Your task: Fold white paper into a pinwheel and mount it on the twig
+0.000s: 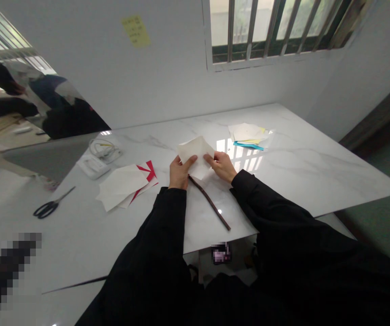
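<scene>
Black-handled scissors (53, 206) lie at the left of the frame, blades toward the upper right; cream and red papers (125, 183) follow. At centre, the left hand (180, 172) pinches the left side of a cream sheet (197, 151), held between the hands, one corner pointing to the top of the frame; its long axis is hard to tell. Below, a dark stick (210, 200) slants from beside the left hand toward the frame's lower right. The right hand (224, 166) pinches the sheet's right side.
</scene>
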Available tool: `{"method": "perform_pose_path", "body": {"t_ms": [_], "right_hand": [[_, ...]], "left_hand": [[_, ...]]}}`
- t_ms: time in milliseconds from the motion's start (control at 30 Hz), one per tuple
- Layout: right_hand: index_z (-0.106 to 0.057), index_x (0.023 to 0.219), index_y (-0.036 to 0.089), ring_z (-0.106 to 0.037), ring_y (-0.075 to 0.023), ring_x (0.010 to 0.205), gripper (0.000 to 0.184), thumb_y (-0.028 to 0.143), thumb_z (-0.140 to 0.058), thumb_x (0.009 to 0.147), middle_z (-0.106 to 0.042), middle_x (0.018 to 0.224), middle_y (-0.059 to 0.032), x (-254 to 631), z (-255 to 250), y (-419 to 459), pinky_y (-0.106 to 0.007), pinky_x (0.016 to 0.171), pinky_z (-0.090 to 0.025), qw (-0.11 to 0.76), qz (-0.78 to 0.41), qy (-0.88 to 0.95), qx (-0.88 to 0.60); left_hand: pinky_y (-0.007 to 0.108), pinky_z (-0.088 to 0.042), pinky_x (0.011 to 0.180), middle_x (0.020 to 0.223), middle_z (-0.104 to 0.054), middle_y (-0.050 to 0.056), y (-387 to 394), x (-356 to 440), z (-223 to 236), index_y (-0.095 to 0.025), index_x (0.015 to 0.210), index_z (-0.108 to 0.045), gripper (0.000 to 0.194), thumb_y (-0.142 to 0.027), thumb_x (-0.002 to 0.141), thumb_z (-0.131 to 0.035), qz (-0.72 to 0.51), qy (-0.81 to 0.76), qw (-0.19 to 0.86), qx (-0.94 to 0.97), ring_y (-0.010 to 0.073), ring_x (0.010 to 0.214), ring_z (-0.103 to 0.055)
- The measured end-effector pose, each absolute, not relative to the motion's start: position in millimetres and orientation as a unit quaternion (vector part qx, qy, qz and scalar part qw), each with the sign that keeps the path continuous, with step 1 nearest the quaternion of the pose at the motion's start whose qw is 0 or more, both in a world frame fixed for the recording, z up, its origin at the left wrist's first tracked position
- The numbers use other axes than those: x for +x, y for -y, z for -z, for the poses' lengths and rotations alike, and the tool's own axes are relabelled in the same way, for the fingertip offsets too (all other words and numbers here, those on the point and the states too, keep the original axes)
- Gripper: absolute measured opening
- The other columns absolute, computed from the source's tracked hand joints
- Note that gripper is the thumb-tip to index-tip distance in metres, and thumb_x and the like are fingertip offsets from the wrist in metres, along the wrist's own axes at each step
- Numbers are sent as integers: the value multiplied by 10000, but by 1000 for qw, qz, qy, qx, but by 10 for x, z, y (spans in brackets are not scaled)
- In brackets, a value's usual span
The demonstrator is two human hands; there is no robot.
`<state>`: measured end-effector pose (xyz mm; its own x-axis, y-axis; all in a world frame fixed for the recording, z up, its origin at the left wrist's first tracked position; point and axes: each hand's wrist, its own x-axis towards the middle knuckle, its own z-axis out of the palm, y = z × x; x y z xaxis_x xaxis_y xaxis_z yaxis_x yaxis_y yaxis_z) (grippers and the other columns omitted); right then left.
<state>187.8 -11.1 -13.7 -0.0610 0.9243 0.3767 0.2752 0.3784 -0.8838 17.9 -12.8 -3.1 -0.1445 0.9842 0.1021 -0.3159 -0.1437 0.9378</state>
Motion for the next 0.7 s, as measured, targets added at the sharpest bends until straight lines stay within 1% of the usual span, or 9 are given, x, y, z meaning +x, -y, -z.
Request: {"method": "perform_pose_path", "body": {"t_ms": [67,200,367,500,700], "right_hand": [[-575,674,191,-549,-165,646,751,913,-491,862,-562,633,-25,1868,145,110,-286,594,-425,510,-336,650,-452],[-622,686,179,-569,-167,587,770,915,-490,867,-576,600,-39,1849,193,76,-297,581,-460,523,-397,603,-453],[-673,743,173,-594,-185,602,754,907,-544,852,-587,591,-47,1843,221,38,-307,581,-491,532,-435,570,-452],[-667,729,173,-591,-182,600,750,905,-554,850,-591,591,-49,1842,218,51,-307,584,-486,529,-433,577,-448],[-614,623,183,-576,-170,581,775,916,-523,856,-578,572,-51,1840,227,77,-300,575,-439,502,-404,616,-453]], "left_hand": [[438,-630,933,1062,-819,150,135,186,14,-107,1166,-758,728,-382,543,-1016,-645,-405,513,397,302,980,-787],[450,-633,964,1066,-824,160,166,199,-28,-108,1148,-769,683,-381,572,-1014,-652,-386,525,387,323,1037,-786],[457,-633,983,1088,-822,165,182,193,-50,-107,1136,-773,652,-352,581,-1009,-645,-377,544,381,334,1068,-783],[456,-630,988,1102,-818,169,180,179,-53,-109,1147,-765,634,-316,595,-998,-644,-378,552,371,334,1082,-779],[473,-630,980,1104,-813,167,172,180,-59,-111,1130,-753,645,-365,591,-1002,-650,-384,543,367,329,1052,-781]]}}
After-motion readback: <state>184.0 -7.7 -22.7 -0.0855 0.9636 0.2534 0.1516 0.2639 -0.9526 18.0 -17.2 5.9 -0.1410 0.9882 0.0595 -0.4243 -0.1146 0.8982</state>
